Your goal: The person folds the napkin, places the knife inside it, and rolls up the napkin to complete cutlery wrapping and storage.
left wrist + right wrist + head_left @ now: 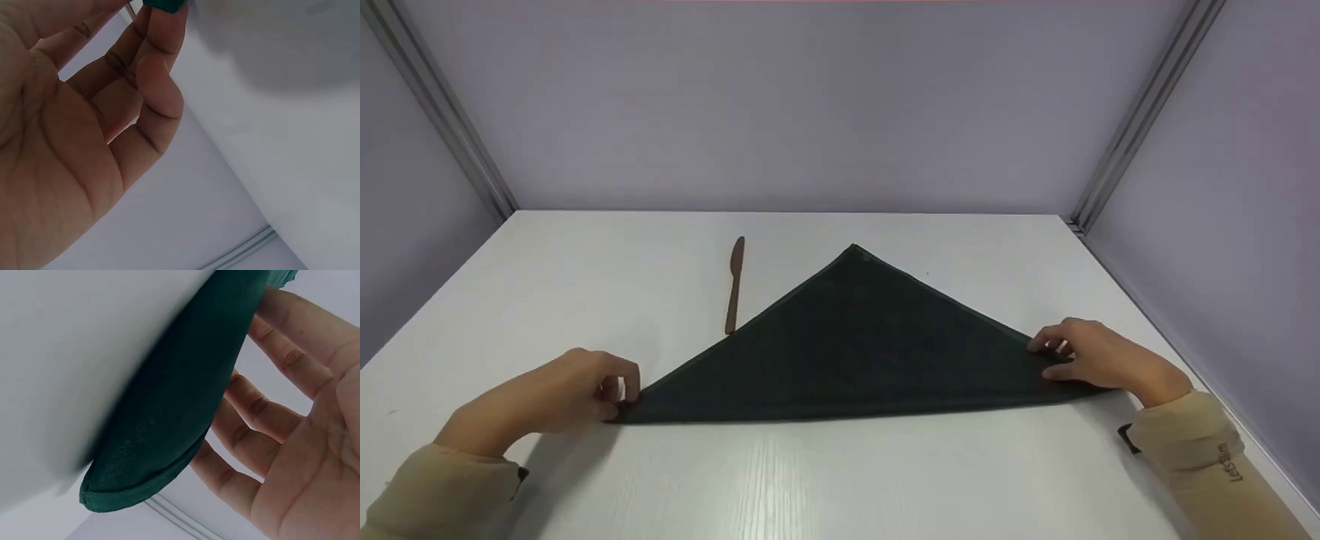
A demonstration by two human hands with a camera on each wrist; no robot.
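Observation:
A dark green cloth lies folded into a triangle on the white table, its apex pointing away from me. My left hand pinches the cloth's left corner at the table surface. My right hand holds the right corner between fingers and thumb. In the left wrist view a sliver of the cloth shows at the tips of the curled fingers. In the right wrist view a lifted fold of the cloth hangs in front of the fingers.
A brown knife lies lengthwise on the table just left of the cloth's far edge. Lilac walls with metal corner posts close in the back and both sides.

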